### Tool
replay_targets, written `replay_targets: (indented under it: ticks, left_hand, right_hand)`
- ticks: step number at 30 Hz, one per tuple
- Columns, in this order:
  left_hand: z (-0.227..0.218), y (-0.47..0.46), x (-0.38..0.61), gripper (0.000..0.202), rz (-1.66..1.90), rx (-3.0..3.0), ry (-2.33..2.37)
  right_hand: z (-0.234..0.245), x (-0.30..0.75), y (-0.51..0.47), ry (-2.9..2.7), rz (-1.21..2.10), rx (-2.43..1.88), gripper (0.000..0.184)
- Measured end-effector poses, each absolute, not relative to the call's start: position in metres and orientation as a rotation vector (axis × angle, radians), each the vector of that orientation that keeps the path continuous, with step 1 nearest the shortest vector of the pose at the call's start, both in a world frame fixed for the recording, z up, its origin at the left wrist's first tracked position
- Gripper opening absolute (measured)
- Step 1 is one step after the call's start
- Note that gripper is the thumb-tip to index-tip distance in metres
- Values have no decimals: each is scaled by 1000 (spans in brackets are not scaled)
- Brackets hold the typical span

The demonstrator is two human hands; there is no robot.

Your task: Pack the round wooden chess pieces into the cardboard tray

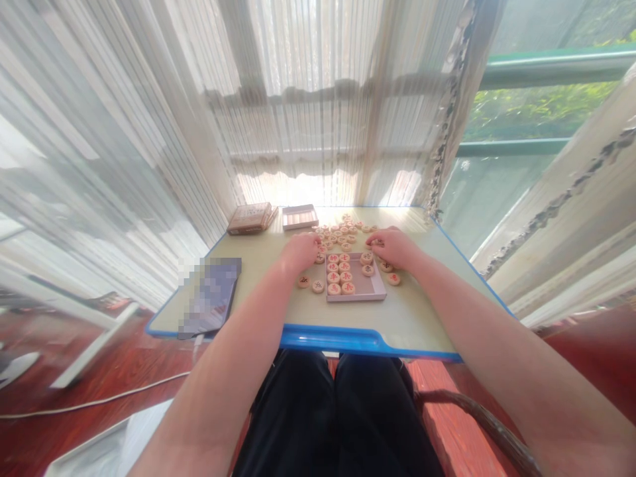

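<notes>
A shallow pale box (378,289) lies on the small blue-edged table (348,339) and holds several round wooden chess pieces (340,277) with red marks. More loose pieces (342,232) are scattered behind it, and a few lie to its left (311,283) and right (393,279). My left hand (299,252) rests knuckles up at the box's far left corner, its fingers curled down onto pieces there. My right hand (395,246) sits at the far right corner, fingertips pinched at a piece (367,258) over the box. What either hand holds is hidden.
At the table's far edge lie a second shallow box (299,216) and a brown folded board or case (251,218). A dark flat blurred item (211,297) lies at the table's left. Sheer curtains surround the table; my dark-trousered legs (342,417) are under it.
</notes>
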State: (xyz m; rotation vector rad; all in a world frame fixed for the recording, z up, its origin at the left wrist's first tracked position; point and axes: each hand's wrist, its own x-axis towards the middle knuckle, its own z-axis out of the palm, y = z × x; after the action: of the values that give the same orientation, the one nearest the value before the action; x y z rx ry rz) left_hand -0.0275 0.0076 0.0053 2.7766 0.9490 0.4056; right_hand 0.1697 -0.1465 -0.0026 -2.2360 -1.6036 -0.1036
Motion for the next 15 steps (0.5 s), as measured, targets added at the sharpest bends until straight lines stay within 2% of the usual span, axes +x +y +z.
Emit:
replay_targets:
  ticks: [4,15]
  left_hand:
    - [5,8,-28,36,408,2790,928]
    - [5,7,-29,35,420,2779,927]
  right_hand:
    - [-2,169,-147,-1610,-128,-2243,30]
    - [-3,172,-146,-1609,-160,-2247,21]
